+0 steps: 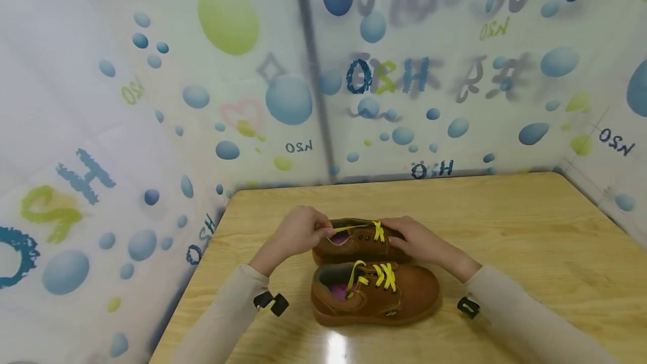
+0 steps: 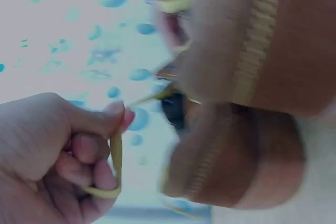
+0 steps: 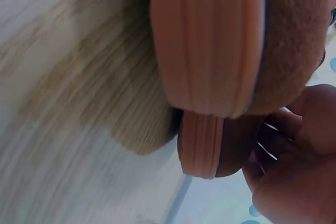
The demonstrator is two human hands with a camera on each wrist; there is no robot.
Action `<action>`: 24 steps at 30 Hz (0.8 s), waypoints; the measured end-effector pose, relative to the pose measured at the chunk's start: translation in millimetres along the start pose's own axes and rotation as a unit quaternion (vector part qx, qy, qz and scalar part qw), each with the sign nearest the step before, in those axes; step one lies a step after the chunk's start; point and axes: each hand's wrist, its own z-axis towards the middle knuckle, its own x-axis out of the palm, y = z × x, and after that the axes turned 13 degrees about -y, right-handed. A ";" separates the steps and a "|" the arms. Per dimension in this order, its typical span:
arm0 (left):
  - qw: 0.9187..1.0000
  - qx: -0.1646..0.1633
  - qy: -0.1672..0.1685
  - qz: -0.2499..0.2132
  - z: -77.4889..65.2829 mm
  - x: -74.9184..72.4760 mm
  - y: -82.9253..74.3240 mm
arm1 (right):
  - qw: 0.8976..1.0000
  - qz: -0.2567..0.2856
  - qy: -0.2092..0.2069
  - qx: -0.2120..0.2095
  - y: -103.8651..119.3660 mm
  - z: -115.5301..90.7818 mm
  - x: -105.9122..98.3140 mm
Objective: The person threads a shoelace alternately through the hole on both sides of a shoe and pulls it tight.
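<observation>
Two brown leather shoes with yellow laces stand side by side on a wooden table, toes to the right. My left hand (image 1: 301, 231) pinches a yellow shoelace (image 2: 116, 153) between thumb and forefinger, at the heel end of the far shoe (image 1: 333, 250). The lace runs taut to that shoe's eyelets, and in the left wrist view part of it loops round the curled lower fingers. At the far shoe's toe, my right hand (image 1: 417, 239) grips the shoe with thumb in front and fingers behind. The near shoe (image 1: 364, 309) is touched by neither hand; its lace is partly threaded.
The wooden table (image 1: 505, 218) extends around the shoes, its back edge by a white wall covering (image 1: 455, 100) printed with blue and green drops. Black bands (image 1: 271, 302) sit on both sleeves. A bright glare lies before the near shoe.
</observation>
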 end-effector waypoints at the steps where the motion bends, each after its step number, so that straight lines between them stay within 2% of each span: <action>1: 1.000 -0.001 0.006 -0.020 -1.6 -0.9 2.0 | 1.000 -0.003 -0.002 0.001 1.2 -0.1 -0.4; 5: 0.995 0.010 0.036 -0.089 -2.9 2.0 5.7 | 1.000 -0.005 -0.002 0.004 4.8 -0.9 -1.3; 10: 0.987 -0.001 0.010 -0.158 -4.6 -4.7 4.4 | 0.999 -0.026 0.021 0.018 12.3 -2.4 1.3; 14: 0.976 -0.022 0.012 -0.217 -2.6 -9.0 0.6 | 0.998 -0.044 0.023 0.024 18.1 -5.0 2.1; 17: 0.955 -0.040 0.019 -0.292 2.8 -10.6 -5.0 | 0.998 -0.064 0.013 0.023 20.5 -5.2 0.6; 20: 0.926 -0.061 0.024 -0.372 7.4 -12.2 -11.0 | 0.997 -0.081 0.005 0.017 21.4 -4.5 -0.1; 22: 0.908 -0.081 0.029 -0.409 8.3 -14.6 -15.9 | 0.996 -0.083 0.006 0.018 21.6 -4.2 0.7; 24: 0.900 -0.098 0.029 -0.424 8.7 -16.1 -20.5 | 0.996 -0.081 0.008 0.023 21.6 -4.5 2.0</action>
